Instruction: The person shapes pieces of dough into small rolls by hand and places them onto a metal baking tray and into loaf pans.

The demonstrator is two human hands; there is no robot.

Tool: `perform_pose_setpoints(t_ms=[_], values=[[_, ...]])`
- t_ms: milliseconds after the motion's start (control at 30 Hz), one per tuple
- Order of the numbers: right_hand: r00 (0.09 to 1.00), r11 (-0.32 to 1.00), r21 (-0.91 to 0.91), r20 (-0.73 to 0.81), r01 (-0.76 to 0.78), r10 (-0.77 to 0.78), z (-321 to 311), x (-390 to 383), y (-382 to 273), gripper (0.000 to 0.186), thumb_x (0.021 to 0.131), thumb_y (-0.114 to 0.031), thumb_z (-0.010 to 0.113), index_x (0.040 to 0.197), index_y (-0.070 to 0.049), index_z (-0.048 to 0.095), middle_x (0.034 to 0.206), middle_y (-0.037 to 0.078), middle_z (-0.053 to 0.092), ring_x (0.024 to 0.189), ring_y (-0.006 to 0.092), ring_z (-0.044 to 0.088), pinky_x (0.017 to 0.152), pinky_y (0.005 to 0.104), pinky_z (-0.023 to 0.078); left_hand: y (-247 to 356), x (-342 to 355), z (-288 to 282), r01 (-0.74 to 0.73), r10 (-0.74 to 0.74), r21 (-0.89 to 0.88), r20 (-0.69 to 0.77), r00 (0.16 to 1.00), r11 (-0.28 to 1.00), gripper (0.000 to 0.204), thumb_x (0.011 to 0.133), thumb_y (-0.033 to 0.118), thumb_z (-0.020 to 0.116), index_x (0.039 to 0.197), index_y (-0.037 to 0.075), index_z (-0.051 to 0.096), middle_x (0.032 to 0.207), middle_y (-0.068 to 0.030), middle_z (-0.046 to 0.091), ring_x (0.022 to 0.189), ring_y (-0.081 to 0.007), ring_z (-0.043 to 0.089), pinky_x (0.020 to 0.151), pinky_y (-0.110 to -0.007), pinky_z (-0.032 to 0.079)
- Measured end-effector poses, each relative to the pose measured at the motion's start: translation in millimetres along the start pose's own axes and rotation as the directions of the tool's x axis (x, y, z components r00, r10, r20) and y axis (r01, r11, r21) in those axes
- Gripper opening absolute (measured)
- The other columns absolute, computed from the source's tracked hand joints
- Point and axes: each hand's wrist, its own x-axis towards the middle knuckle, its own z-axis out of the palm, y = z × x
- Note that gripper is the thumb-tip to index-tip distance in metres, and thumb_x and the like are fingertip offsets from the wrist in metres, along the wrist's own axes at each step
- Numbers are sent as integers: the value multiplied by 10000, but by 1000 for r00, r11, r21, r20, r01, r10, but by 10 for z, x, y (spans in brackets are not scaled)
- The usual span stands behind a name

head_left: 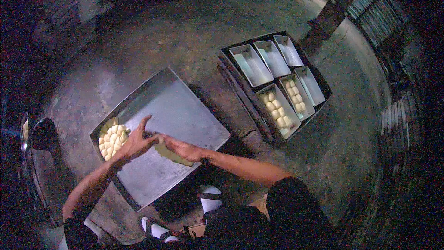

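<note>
At the far left, a curved, shiny-edged object [25, 132], too dark to be identified, is seen upon the floor [134, 41]. In the left corner of a large, shallow metal tray [182, 104], a heap of pale dough pieces [112, 143] is gathered, with a flat yellowish piece [110, 123] visible at its back; this heap is judged to be stock not yet dealt with. Beside the heap, the left hand [136, 142] is held over the tray with the thumb spread wide of the fingers, and its fingertips are brought to the near end of a flattened strip [175, 153], apparently of dough. The strip, the piece in hand, is situated over the near part of the tray and is partly covered by the right hand [184, 149], whose fingers are extended toward those of the left; whether it is gripped or merely touched there cannot be told. At the right, six tins are carried in a dark frame [245, 95] in two rows. In the nearer row, rounded dough portions are set in the left tin [287, 134] and the middle tin [309, 112]; in the right tin [311, 85] and the three farther tins [252, 67] none is seen, so the filling is judged to be about one-third done
</note>
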Motion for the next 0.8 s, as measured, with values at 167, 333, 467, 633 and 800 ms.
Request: perform_pose_setpoints(t_ms=[167,333,467,633,800], values=[[914,985,160,-407,70,1,-965,-994,-726,588,969,-435,443,1446,-115,312,1409,143,423,1289,263,420,1061,385,344,1456,526,241,-262,247,-263,-88,965,929,872,801,215,736,1477,138,191,1435,-160,366,1042,-245,570,831,-355,515],[583,967,-205,-772,149,-253,-2290,-2026,-1572,563,982,-420,413,1431,-91,332,1419,147,413,1308,264,398,1077,378,322,1677,396,306,-526,512,-148,-122,850,838,810,796,119,725,1459,120,259,1447,-117,345,1130,-206,507,847,-341,515],[304,835,-541,-816,-102,-492,-3290,-3065,-2296,547,992,-409,390,1419,-71,348,1427,150,406,1323,265,381,1090,372,304,1260,515,305,-281,284,-286,-32,958,916,756,815,158,723,1439,96,301,1410,-128,399,1044,-203,567,823,-329,495],[500,547,-680,-732,-488,-464,-4303,-3238,-2239,531,1004,-395,360,1403,-46,367,1437,154,397,1342,267,359,1106,365,282,561,142,9,-101,100,-14,-80,992,995,722,813,123,724,1417,85,330,1411,-139,400,1015,-199,586,812,-334,519],[651,-296,-580,-685,-759,-327,-5110,-4238,-2175,451,985,-292,396,1359,-41,421,1414,206,387,1309,342,369,1094,403,299,-178,38,-334,-52,30,-204,-107,994,978,667,825,78,698,1398,90,358,1330,-130,470,940,-184,613,769,-329,535]])
